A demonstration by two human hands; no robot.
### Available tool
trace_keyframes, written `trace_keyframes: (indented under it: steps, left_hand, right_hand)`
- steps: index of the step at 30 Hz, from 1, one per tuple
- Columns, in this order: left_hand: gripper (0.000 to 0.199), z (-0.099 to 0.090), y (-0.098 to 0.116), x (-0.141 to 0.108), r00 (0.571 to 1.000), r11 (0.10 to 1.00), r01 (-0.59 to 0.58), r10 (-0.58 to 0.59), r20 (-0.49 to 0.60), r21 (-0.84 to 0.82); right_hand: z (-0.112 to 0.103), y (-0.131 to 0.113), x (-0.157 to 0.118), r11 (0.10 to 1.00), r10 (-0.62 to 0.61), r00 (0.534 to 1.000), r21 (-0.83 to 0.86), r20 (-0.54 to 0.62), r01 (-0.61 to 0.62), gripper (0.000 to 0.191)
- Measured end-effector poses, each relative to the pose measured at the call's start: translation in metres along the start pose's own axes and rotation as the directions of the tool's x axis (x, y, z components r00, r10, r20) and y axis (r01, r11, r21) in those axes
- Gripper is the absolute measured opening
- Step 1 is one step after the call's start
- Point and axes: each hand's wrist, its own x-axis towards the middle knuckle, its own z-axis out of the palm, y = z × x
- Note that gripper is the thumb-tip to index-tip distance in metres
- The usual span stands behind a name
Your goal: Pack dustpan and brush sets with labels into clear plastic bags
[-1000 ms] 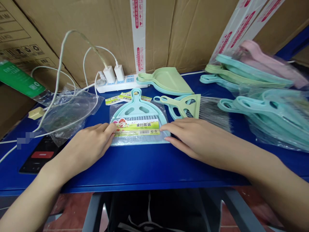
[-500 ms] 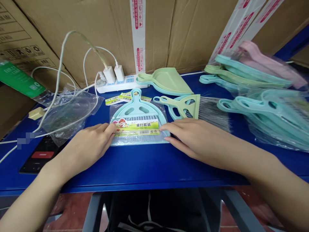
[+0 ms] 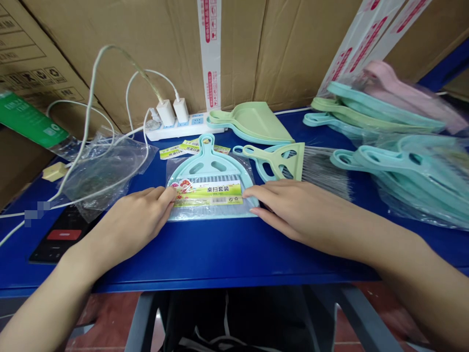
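A light blue dustpan and brush set point(image 3: 207, 164) lies flat in a clear plastic bag, with a green printed card point(image 3: 207, 192) across its bristles. My left hand point(image 3: 148, 212) is closed on the left edge of the bagged set, fingertips at the card's end. On the opposite edge, my right hand point(image 3: 293, 208) grips the set between thumb and fingers. Just beyond my right hand are a green brush point(image 3: 273, 159) with grey bristles and a blue one partly beneath it. Behind them sits a green dustpan point(image 3: 260, 120) stacked on a blue one.
Several bagged sets point(image 3: 399, 161) and stacked dustpans point(image 3: 384, 110) fill the right side. More cards point(image 3: 172, 152) lie near a white power strip point(image 3: 186, 128) with chargers and cables. A phone point(image 3: 62, 237), a clear bag point(image 3: 110, 161) and a green tube point(image 3: 31, 120) are at left. Cardboard boxes point(image 3: 238, 54) stand behind.
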Motion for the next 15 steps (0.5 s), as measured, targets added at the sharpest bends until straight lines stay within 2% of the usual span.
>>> trace_keyframes:
  steps: [7, 15]
  left_hand:
    - [0.044, 0.0003, -0.0003, -0.0011, 1.000, 0.999, -0.023, 0.024, -0.017, 0.023]
    - [0.040, -0.0002, 0.0004, -0.0003, 1.000, 1.000, 0.003, -0.003, 0.005, 0.022]
  right_hand:
    - [0.0026, 0.0023, -0.0014, 1.000, -0.015, 0.999, -0.003, -0.038, 0.015, 0.027]
    - [0.0026, 0.0019, -0.0012, 1.000, -0.013, 0.999, 0.005, -0.029, 0.013, 0.029]
